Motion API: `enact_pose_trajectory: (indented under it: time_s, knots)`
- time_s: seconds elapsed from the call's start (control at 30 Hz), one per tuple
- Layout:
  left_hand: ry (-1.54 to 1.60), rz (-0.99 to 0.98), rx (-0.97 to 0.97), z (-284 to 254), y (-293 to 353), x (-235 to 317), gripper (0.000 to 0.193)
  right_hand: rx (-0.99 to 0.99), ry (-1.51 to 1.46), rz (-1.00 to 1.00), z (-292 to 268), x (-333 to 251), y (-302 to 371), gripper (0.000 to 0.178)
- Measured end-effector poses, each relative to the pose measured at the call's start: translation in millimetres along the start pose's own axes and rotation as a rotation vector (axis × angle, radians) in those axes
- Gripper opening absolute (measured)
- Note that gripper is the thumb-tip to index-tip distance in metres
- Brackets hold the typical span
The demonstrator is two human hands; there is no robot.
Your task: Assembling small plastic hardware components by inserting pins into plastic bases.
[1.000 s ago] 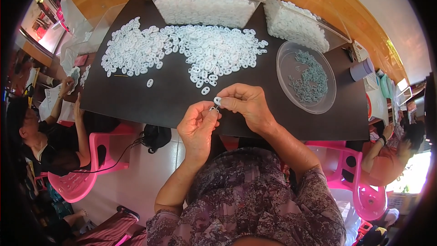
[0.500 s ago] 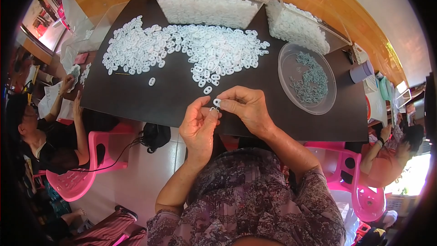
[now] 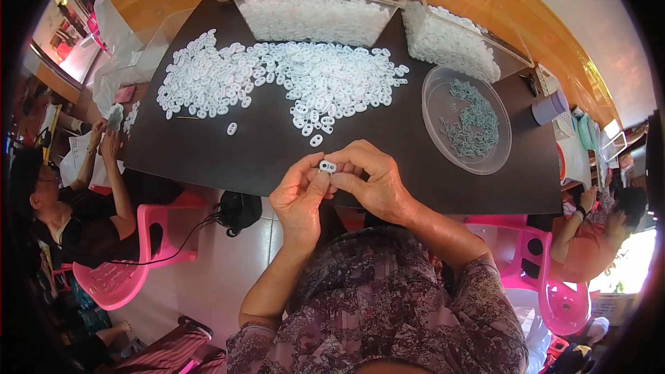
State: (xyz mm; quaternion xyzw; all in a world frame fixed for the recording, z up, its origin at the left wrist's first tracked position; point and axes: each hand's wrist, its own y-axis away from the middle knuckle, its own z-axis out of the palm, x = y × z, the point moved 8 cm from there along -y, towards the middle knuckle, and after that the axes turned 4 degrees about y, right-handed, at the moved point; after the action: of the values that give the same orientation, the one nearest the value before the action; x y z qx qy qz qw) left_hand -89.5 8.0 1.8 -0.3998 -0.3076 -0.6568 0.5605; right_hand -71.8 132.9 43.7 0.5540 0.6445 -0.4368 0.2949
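Pinched between both hands is a small white oval plastic piece with two holes [image 3: 328,165], just off the table's near edge. My left hand [image 3: 300,201] grips it from below and the left with thumb and fingers. On its right side, my right hand [image 3: 375,179] closes thumb and forefinger against it. Whether a second part sits under the piece is hidden by the fingers. A single similar white piece [image 3: 316,140] lies on the table slightly beyond my hands. Farther off spreads a wide pile of the same white pieces [image 3: 332,79].
Two clear bins [image 3: 315,17] [image 3: 450,41] of white pieces stand at the back of the dark table [image 3: 270,156]. A round clear tray [image 3: 433,121] holds small grey-green parts [image 3: 478,125]. A purple cup [image 3: 550,109] stands right. Other people sit at both sides on pink chairs [image 3: 142,249].
My hands have come together. The white piece from my right hand now sits between both hands, where my left held a small white ring-like part, and it has turned sideways.
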Motion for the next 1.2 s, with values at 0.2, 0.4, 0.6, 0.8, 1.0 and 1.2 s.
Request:
enact_pose_trajectory:
  time_s: [0.2,0.4,0.6,0.8,1.0,1.2]
  knots:
    - [0.088,-0.037,0.035,3.4,-1.5,2.7,0.021,0.124,0.129,-0.237,-2.8,-19.7,3.3,0.029]
    - [0.097,-0.07,0.028,4.4,1.4,3.4,0.019,0.265,0.322,-0.429,-6.5,-33.6,9.5,0.031]
    - [0.0,0.048,-0.022,4.9,2.1,11.6,0.02,0.281,0.29,-0.468,-9.5,-34.9,11.0,0.028]
    - [-0.048,0.052,-0.064,4.7,3.2,14.4,0.023,0.279,0.31,-0.504,-8.0,-37.6,12.0,0.03]
    - [-0.134,0.074,-0.144,3.6,-1.6,18.2,0.025,0.222,0.2,-0.387,-5.2,-29.6,10.4,0.031]
    - [-0.113,0.09,-0.113,4.1,-0.1,16.0,0.026,0.225,0.146,-0.345,-3.0,-25.6,9.5,0.032]
